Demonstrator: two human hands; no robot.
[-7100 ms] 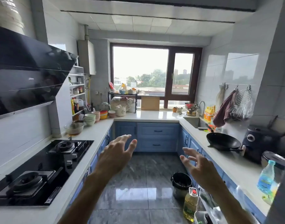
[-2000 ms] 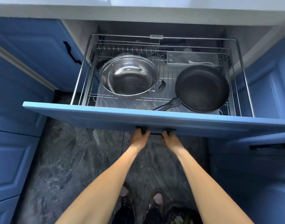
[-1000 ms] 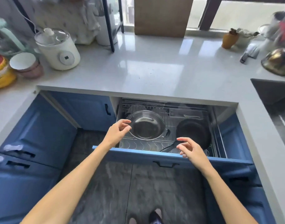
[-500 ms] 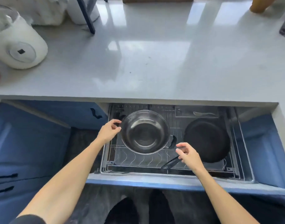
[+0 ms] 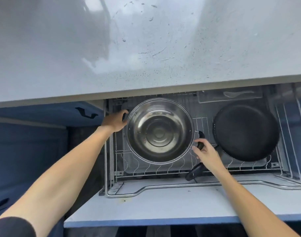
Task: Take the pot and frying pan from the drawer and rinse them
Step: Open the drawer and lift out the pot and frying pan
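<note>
Risk first: the pot (image 5: 159,130) sits at the back left of the open drawer (image 5: 180,185), its far rim close under the overhanging counter (image 5: 146,40). Lift it straight up and that rim likely strikes the counter's edge, so draw it toward yourself before raising it. Second hazard: the frying pan (image 5: 245,132) lies just beside it on the right, and the pan's long handle (image 5: 194,171) runs under your right wrist. A low swing of the pot could catch it and drag the pan along the wire rack. An uneven pull on the two small side handles would tip the pot. Fingers: your left hand (image 5: 114,121) has its fingers curled narrow around the pot's left handle. Your right hand (image 5: 206,153) pinches the black right handle, thumb below. The pot looks not yet lifted.
</note>
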